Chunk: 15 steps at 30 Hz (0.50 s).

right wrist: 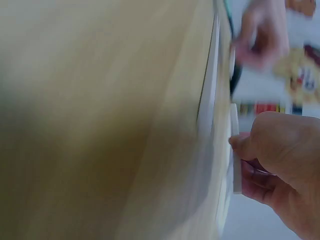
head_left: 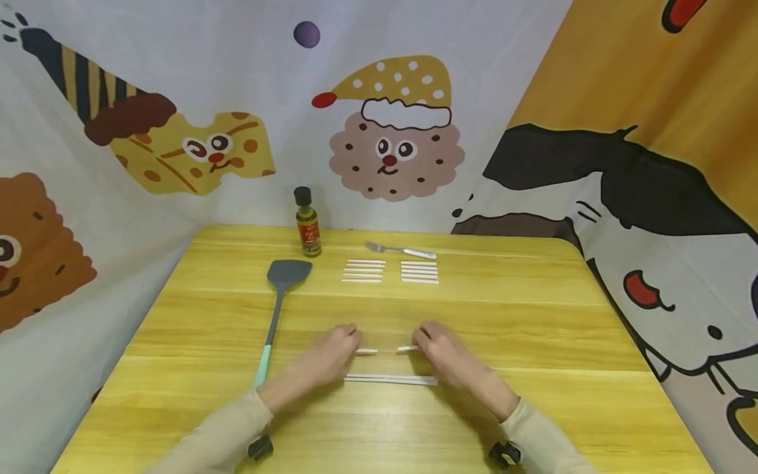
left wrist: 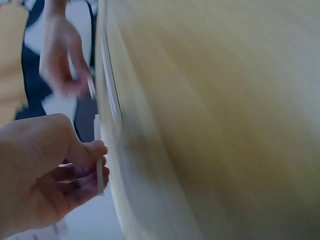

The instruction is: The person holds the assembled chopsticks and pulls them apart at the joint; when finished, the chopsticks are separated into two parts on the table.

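Left hand (head_left: pixel 337 347): fingers narrowed, pinching a short white stick (head_left: pixel 367 351) against the thumb.
Right hand (head_left: pixel 441 347): same pinch on a second short stick (head_left: pixel 406 348).
Stick tips: facing, gap between them, above table (head_left: pixel 533 309).
Wrist views: both held sticks poke out past both sides of the fingers; head view shows only inner ends.
Head view only: two short-stick rows, left row (head_left: pixel 364 269) and right row (head_left: pixel 420 272), with fork (head_left: pixel 417 253) just behind.
Near side: long white sticks (head_left: pixel 391 378), side by side.
Left edge of room: spatula (head_left: pixel 273 322); bottle (head_left: pixel 309 230) near back edge.
Ahead: strip of wood between hands and rows.
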Motion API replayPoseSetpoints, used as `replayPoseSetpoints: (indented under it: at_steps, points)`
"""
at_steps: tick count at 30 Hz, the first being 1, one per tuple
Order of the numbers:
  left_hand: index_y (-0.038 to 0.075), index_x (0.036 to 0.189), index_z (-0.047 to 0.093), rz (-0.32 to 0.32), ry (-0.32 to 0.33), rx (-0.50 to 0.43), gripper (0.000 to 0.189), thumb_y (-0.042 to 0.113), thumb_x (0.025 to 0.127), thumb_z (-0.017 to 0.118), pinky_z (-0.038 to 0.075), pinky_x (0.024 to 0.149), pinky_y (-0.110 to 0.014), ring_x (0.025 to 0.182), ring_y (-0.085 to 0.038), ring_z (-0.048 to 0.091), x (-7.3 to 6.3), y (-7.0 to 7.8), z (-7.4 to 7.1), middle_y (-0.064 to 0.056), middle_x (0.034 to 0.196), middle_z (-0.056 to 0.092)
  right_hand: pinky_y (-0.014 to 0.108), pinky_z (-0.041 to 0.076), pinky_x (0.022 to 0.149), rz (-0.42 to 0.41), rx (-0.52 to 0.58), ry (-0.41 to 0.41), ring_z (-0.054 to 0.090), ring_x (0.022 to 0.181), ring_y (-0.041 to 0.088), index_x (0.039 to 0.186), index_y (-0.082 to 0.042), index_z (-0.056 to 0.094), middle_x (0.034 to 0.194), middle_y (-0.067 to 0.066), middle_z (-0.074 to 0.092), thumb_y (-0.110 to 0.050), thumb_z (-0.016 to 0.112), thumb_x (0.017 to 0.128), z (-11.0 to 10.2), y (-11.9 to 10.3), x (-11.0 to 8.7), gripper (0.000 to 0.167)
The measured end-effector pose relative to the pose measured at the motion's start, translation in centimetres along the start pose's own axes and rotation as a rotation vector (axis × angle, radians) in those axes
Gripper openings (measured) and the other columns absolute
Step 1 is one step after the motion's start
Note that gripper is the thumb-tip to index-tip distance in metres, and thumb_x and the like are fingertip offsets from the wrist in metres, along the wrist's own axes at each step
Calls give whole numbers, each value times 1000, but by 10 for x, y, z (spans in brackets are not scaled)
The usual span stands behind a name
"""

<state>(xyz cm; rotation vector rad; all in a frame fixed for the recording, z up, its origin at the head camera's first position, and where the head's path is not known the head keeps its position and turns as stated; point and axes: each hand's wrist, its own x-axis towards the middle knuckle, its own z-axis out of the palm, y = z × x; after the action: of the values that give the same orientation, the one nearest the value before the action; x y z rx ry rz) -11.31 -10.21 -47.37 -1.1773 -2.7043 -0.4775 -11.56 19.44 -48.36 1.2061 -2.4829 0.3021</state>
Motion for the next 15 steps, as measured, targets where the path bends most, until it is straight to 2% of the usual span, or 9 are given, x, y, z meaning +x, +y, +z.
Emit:
replayPoseSetpoints:
  at_steps: [4, 7, 10, 15]
  points:
    - [6, 84, 64, -107, 77, 21, 20, -8, 78, 77, 53, 57, -21, 68, -13, 59, -16, -27, -18, -1, 82, 60, 31, 56, 63, 100, -31, 68, 59, 74, 19, 88, -1, 64, 83, 7, 59, 14, 79, 73, -14, 28, -20, 26]
    - [7, 84, 65, -136, 117, 22, 17, -3, 83, 78, 53, 58, -22, 71, -12, 59, -19, -42, -29, 0, 83, 59, 30, 55, 59, 117, -23, 84, 58, 73, 18, 89, -1, 66, 82, 6, 59, 12, 78, 77, -24, 43, -26, 21]
    - [7, 87, 67, -125, 109, 19, 13, -1, 86, 76, 54, 61, -22, 74, -12, 60, -13, -48, -36, -1, 85, 60, 29, 53, 59, 95, -17, 74, 57, 74, 17, 91, -3, 67, 83, 5, 58, 5, 76, 83, -30, 51, -21, 15]
    - [5, 89, 69, -107, 78, -4, 9, -3, 88, 73, 54, 63, -23, 75, -13, 60, 4, -53, -38, -2, 86, 61, 29, 53, 61, 81, -14, 62, 57, 76, 17, 91, -5, 68, 85, 4, 58, 2, 74, 87, -31, 55, -4, 11]
